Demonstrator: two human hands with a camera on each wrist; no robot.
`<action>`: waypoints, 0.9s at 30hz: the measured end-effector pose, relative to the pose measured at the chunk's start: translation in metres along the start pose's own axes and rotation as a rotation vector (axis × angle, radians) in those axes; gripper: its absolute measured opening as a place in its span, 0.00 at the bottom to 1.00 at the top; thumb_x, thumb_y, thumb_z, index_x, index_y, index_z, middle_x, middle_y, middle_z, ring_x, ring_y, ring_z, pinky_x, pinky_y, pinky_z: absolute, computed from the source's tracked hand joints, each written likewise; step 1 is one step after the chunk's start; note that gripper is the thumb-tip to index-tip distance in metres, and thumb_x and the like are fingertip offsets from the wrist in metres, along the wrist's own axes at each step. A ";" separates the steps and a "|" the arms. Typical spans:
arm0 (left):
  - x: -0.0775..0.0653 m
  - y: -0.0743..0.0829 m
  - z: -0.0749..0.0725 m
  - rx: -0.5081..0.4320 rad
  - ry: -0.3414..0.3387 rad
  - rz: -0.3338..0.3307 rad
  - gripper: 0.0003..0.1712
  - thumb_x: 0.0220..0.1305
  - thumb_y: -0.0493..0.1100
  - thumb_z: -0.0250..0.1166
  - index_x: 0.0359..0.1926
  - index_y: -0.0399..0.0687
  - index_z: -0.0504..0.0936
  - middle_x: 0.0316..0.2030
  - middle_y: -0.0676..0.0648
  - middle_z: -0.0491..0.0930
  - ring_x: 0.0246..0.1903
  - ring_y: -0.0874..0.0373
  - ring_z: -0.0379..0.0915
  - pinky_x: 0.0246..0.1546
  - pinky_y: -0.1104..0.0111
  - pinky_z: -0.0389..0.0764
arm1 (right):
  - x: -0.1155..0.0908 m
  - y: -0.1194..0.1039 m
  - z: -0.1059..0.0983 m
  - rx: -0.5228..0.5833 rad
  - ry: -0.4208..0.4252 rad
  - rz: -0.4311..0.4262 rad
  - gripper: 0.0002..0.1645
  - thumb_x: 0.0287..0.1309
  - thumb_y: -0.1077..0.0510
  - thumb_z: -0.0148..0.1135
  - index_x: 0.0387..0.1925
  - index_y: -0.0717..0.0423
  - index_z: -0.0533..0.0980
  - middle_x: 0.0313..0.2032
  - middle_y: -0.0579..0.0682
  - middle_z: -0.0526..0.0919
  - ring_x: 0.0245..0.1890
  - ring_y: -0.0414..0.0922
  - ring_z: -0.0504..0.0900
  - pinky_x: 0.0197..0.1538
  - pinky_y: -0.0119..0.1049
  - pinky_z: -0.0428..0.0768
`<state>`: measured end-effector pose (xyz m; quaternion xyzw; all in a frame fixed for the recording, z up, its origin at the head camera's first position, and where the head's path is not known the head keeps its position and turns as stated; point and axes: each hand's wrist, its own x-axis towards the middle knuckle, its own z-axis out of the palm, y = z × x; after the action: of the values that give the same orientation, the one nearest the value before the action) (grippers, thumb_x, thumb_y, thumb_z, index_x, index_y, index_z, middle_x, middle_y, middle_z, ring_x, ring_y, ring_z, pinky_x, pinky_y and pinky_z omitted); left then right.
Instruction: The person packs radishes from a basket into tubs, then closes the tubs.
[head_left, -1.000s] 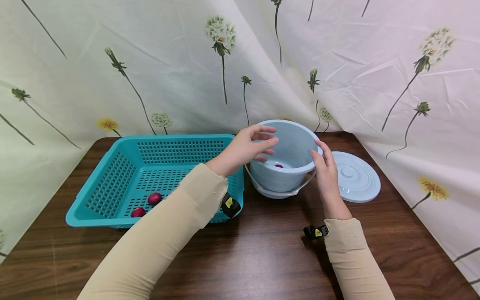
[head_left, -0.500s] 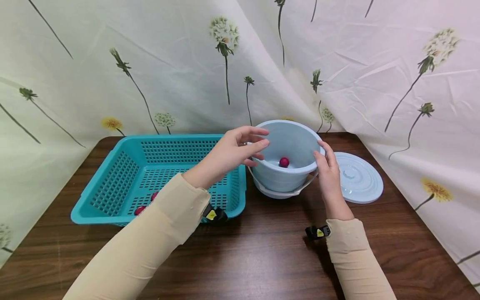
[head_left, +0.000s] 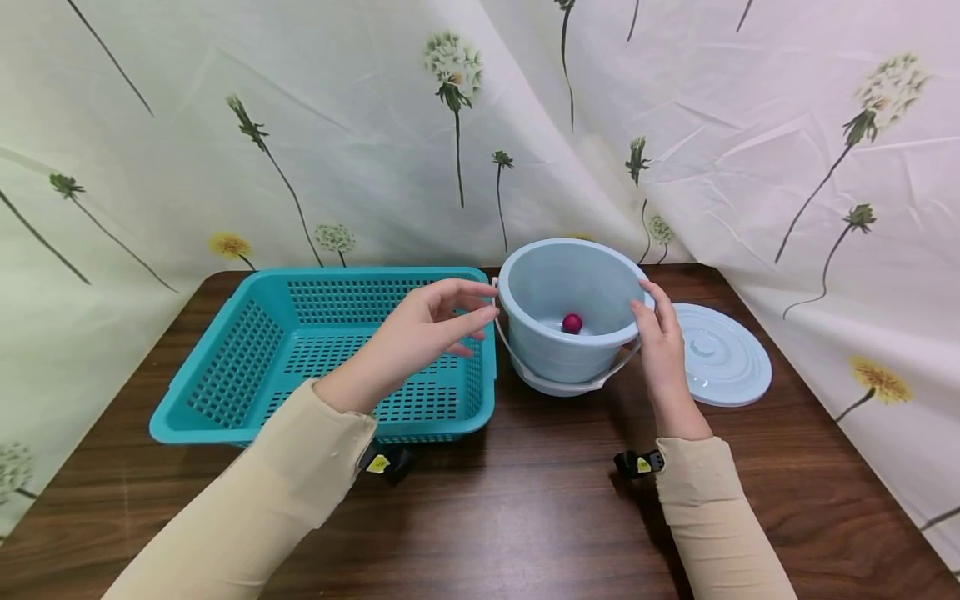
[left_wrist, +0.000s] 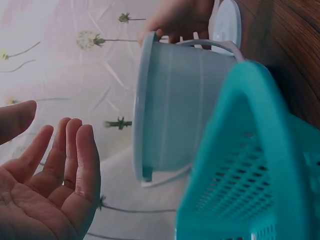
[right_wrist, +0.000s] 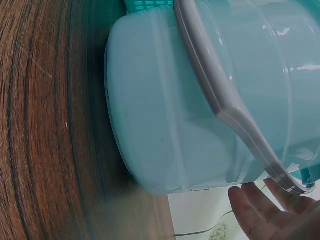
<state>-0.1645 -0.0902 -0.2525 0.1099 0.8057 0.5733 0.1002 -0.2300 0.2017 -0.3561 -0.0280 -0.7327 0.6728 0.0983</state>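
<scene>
My left hand [head_left: 412, 333] hovers over the right part of a turquoise plastic basket [head_left: 322, 437], holding nothing. In the left wrist view its fingers [left_wrist: 86, 155] are loosely bent and apart from the thumb. A light blue bucket [head_left: 555, 362] stands upright right of the basket, its handle [right_wrist: 220, 100] hanging down at the front. My right hand [head_left: 662, 346] grips the bucket's right rim, with the thumb on the inner side and fingers outside. One small, round, dark red thing [head_left: 572, 323] lies on the bucket's bottom. My left forearm covers the basket's near part.
A round light blue lid [head_left: 716, 354] lies flat on the brown wooden table [head_left: 510, 508], right of the bucket. Behind the table hangs a white cloth [head_left: 360, 125] with dandelion prints. The basket's right end stands close beside the bucket.
My left hand has drawn back left from over the bucket's rim to above the basket. The red thing in the bucket shows fully now; those in the basket are hidden. My right hand stays put.
</scene>
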 end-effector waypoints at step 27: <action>-0.037 -0.060 -0.066 0.091 0.114 -0.097 0.31 0.71 0.56 0.59 0.69 0.49 0.68 0.54 0.45 0.77 0.43 0.62 0.80 0.46 0.63 0.85 | 0.000 0.001 0.000 0.029 -0.016 -0.001 0.31 0.72 0.44 0.47 0.73 0.39 0.60 0.74 0.48 0.59 0.68 0.51 0.65 0.69 0.55 0.67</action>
<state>-0.1515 -0.1792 -0.2864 0.0423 0.8397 0.5359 0.0768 -0.2302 0.2023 -0.3575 -0.0208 -0.7238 0.6834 0.0930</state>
